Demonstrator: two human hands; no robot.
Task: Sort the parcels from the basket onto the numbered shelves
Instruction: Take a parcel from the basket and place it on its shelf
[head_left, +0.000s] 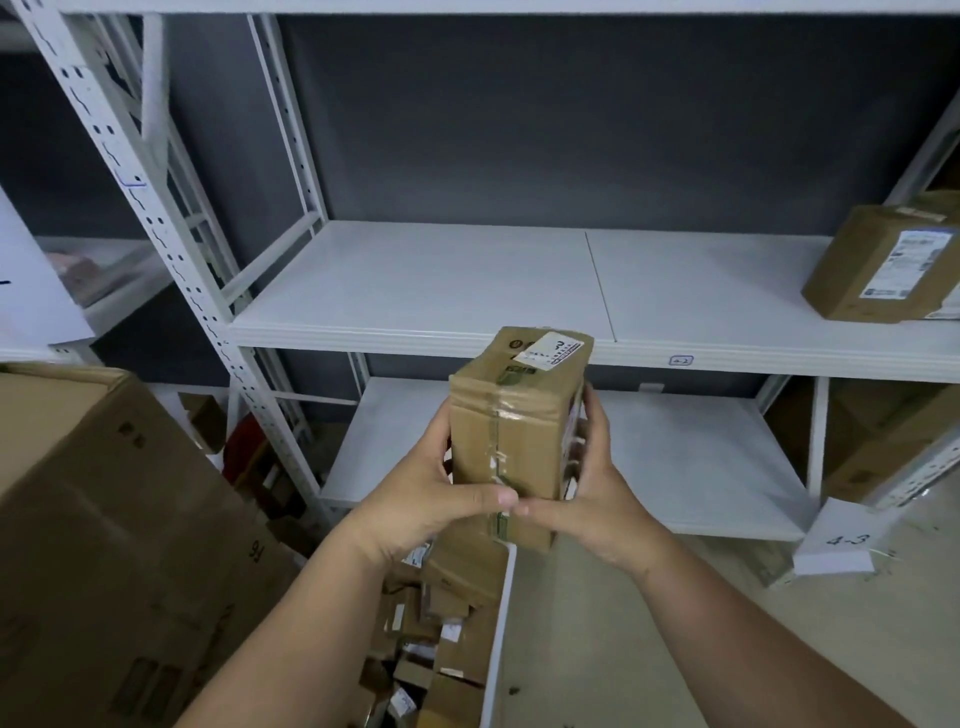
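White metal shelves stand against a dark grey wall. The upper shelf (467, 280) is mostly bare, and one brown box (878, 265) sits at its far right end. A small tag (681, 360) is stuck on the front edge of that shelf; it may say 4-2, but it is too small to be sure. The lower shelf (691, 467) has nothing on it that I can see. A white card (839, 543) marked 4-3 leans by the floor on the right.

The person holds one parcel (514, 436) up in front of them with both hands. The left hand (431, 493) is wrapped around the left side, and the right hand (597, 493) is wrapped around the right side. Both hands squeeze the box between them, and the thumbs nearly touch on the near end. The parcel's long side points away from the person, straight at the shelves. Its far end is tipped up and has a white label (550, 351) with a number on it, maybe a 2 or 3.

The basket (498, 639) is down below the arms, and it has many more small parcels in it.

I think the person is reading the label to pick a shelf. Both shelves lie straight ahead, just past the far end of the box. Both hands are equally near, so a push forward should do it.
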